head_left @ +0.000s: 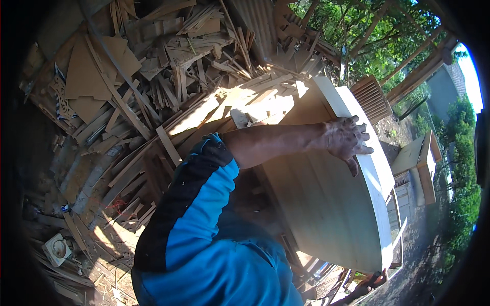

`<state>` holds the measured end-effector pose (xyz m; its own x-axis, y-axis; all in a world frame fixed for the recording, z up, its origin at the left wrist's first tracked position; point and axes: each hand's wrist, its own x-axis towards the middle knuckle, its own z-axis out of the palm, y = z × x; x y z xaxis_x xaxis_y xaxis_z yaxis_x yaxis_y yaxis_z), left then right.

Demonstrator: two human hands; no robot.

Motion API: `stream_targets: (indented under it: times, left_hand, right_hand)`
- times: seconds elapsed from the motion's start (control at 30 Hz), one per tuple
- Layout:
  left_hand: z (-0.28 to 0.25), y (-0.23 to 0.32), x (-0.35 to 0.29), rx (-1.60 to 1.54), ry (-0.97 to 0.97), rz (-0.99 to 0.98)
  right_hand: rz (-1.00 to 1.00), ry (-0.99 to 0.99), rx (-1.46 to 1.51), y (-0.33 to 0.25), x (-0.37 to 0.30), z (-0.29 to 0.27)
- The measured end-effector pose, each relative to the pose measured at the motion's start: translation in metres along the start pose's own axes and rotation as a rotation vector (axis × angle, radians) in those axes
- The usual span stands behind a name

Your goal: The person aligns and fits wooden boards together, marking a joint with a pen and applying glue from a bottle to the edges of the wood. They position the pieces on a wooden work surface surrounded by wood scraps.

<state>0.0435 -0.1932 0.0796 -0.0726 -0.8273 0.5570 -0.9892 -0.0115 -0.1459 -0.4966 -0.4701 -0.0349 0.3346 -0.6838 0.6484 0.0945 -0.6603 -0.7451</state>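
Note:
A big pale wooden panel (326,204) with a curved, thick light edge stands tilted in front of me. My left hand (348,140), at the end of a blue-and-black sleeve, lies over the panel's upper rim with its fingers spread across the edge and the thumb pointing down. My right hand (371,281) shows only partly at the bottom, with its fingers curled around the panel's lower end. My left arm and shoulder hide the panel's near side.
A deep heap of wood offcuts and slats (168,76) covers the ground to the left and behind. A slatted wooden piece (371,97) lies beyond the panel. A small wooden cabinet (421,163) stands at the right. Trees and timber beams (388,35) rise behind.

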Motion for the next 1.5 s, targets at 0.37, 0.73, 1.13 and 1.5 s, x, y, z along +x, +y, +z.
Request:
stream_targets:
  times: [0.37, 0.73, 1.13, 1.5]
  left_hand:
    - [-0.018, -0.005, -0.006, -0.045, 0.066, 0.071]
    - [-0.042, -0.002, 0.009, -0.062, -0.310, 0.036]
    - [-0.052, -0.006, 0.017, -0.131, -0.324, 0.167]
    - [-0.051, -0.004, 0.016, -0.095, -0.341, 0.160]
  right_hand:
    - [0.062, 0.052, -0.038, -0.005, -0.018, 0.008]
    - [0.067, 0.110, -0.271, -0.031, -0.041, 0.024]
    - [0.060, -0.083, 0.172, -0.072, -0.016, 0.061]
    - [-0.039, -0.078, 0.090, -0.079, -0.006, 0.071]
